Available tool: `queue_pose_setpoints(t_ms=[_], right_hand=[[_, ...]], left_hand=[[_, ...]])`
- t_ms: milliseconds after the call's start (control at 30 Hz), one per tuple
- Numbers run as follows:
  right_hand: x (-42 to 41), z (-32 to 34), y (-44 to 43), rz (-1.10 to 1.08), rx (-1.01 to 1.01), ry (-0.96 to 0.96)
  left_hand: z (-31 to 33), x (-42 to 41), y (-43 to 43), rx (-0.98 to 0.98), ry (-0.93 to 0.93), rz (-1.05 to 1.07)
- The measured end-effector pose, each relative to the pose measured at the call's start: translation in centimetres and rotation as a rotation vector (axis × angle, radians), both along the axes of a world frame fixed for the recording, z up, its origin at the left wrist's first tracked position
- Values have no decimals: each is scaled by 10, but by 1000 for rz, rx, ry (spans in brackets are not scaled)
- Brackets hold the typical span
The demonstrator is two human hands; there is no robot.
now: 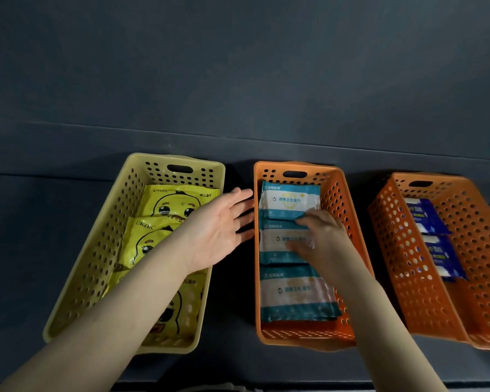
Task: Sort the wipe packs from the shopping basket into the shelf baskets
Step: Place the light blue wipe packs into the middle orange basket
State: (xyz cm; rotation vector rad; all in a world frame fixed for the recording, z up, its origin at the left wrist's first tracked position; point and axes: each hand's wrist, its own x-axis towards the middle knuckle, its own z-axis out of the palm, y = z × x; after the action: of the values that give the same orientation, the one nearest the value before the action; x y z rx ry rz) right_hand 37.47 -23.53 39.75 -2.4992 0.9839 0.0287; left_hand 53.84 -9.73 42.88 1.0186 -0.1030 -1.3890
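Three perforated baskets stand side by side on a dark shelf. The yellow basket (102,247) on the left holds yellow duck wipe packs (164,202). The middle orange basket (348,210) holds three teal-and-white wipe packs (290,198) in a row. The right orange basket (393,250) holds dark blue packs (439,250). My left hand (218,230) reaches across the yellow basket with straight fingers against the middle basket's left wall. My right hand (320,239) lies inside the middle basket, fingers on the middle teal pack (277,251). The shopping basket is out of view.
The dark shelf back wall (238,80) rises behind the baskets. A narrow gap separates each basket from its neighbour. The shelf's front edge (238,381) runs along the bottom of the view.
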Motion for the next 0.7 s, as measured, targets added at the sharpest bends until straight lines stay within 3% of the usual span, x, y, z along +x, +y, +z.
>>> queue_pose_setpoints(t_ms=[267,333,433,500,700], right_hand=[[0,-1,-6,-15,97,1],[-4,6,0,-1,63,-23],[-16,26,22,-14,-37,-64],[-29,40,49,-80,-76,-143],[-94,49,174,-285,-271,-358]], left_hand=[[8,-1,-2,62,-93,-28],[14,-8,4,77,-276,-97],[23,-21,30,121,-834,-380],[26,-27,55,108,-1106,-488],[31,-52,150,-56,-1414,-413]])
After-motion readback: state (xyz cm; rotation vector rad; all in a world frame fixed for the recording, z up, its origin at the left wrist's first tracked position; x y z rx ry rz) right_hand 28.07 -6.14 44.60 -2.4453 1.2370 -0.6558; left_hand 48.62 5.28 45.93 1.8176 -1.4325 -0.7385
